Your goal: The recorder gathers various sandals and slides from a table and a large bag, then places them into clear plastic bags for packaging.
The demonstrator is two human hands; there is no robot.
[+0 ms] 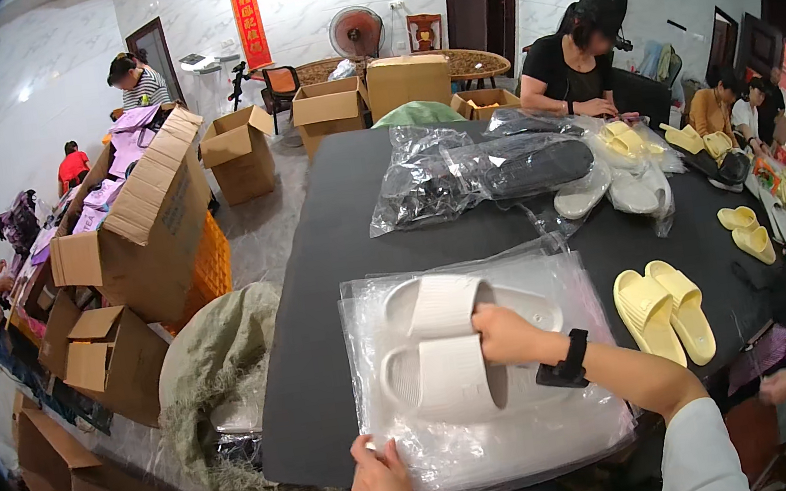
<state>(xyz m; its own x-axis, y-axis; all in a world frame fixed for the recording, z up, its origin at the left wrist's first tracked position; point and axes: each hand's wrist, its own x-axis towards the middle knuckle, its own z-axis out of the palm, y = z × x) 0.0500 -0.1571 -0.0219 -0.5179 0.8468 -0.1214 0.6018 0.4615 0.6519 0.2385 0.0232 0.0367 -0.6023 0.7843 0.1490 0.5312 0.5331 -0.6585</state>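
Note:
A pair of pale off-white slide sandals lies sideways on a stack of clear plastic bags at the near edge of the dark table. My right hand reaches from the right, fingers closed at the strap openings where the two slides meet; the fingertips are hidden. At the near left corner of the stack, my left hand pinches the edge of a clear bag. I cannot tell whether the slides are inside the top bag or on it. A yellow pair of slides sits right of the stack.
Bagged dark slides and bagged pale slides lie farther back on the table. A smaller yellow pair is at the right. A co-worker sits at the far side. Cartons and a green woven sack stand left.

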